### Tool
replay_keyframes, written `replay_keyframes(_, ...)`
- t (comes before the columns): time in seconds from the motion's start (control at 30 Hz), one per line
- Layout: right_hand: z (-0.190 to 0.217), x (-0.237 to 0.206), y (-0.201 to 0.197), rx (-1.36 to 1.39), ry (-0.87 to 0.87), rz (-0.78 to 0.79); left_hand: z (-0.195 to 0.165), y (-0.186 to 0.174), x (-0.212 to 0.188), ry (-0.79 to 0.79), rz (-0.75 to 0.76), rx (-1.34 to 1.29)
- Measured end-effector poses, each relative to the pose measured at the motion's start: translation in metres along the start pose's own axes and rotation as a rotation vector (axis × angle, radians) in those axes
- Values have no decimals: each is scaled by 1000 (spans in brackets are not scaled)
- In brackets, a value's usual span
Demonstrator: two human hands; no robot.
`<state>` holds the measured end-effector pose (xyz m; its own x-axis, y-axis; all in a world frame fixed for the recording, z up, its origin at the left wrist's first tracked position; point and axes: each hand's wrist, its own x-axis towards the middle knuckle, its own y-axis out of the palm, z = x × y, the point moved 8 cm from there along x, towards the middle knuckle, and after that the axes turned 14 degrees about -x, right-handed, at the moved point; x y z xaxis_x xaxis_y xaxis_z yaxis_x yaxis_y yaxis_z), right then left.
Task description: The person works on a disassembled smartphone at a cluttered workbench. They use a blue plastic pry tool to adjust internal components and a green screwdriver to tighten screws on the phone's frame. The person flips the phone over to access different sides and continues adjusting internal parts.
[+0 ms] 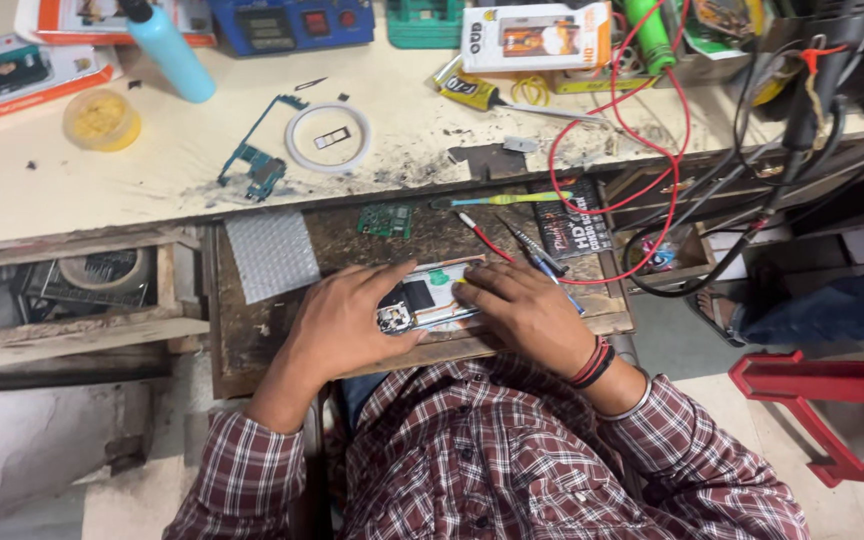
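An opened phone, lying near the front edge of the pulled-out drawer board, is pinned flat under the spread left hand and pressed by the right hand's fingertips, and is best worked with steady, light pressure.

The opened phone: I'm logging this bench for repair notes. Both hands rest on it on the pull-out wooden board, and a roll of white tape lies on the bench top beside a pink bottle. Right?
Not quite. The head view shows the bottle is light blue, not pink. The rest holds: the left hand and right hand rest on the opened phone on the pull-out wooden board, and the white tape roll lies on the bench top.
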<state>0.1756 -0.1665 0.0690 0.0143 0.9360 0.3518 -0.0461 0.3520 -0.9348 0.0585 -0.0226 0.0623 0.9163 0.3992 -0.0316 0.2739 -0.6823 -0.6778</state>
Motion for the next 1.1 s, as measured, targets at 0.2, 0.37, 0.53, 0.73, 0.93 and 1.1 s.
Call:
replay_keyframes(0.2, -20, -11, -2, 31, 198, -133, 18, -1, 11, -195, 112, -221)
replay_keyframes(0.37, -49, -29, 35, 712, 652, 60, 19, -5, 5, 148, -207, -814)
replay_keyframes(0.53, -33, -32, 50, 1414, 753, 66, 3, 53, 17, 250, -9, -1338)
replay_keyframes(0.73, -12, -50, 80, 1602, 704, 113, -20, 81, 19, 314, 202, -2101)
replay_keyframes(0.93, -8, -61, 101, 1496, 588, 133, -6, 82, 18, 180, 19, -2118)
replay_keyframes(1.1, -10, -59, 91, 1326, 638, 143, 1, 81, 18, 130, 120, -2248)
